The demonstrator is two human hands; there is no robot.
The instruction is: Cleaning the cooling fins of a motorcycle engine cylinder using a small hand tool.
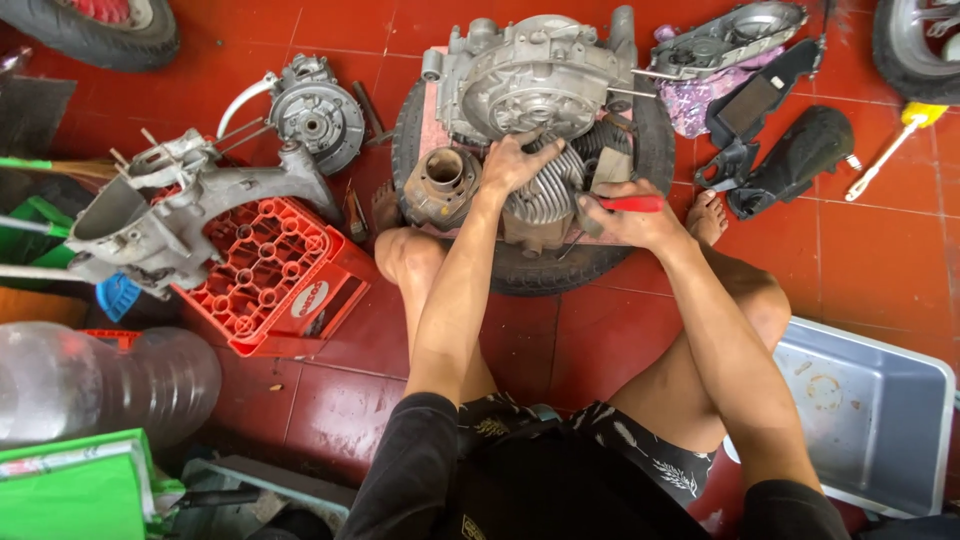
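Engine's clearly mid-teardown here. The person sits on the red floor (880, 250) with a scooter engine case (535, 75) propped on an old tyre (560, 270) at 12 o'clock. The left hand (515, 160) presses flat on the finned cylinder (545, 195), fingers spread apart; the right hand (630, 220) has its fingers clamped on a red-handled tool (630, 204) at the cylinder's side. Another casing (150, 215) already sits stripped on a red crate (270, 275) at 9 o'clock, so plenty's off, but the cylinder looks still attached.

left hand (515, 160) on finned cylinder (545, 195), right hand (630, 220) gripping red-handled tool (630, 204)
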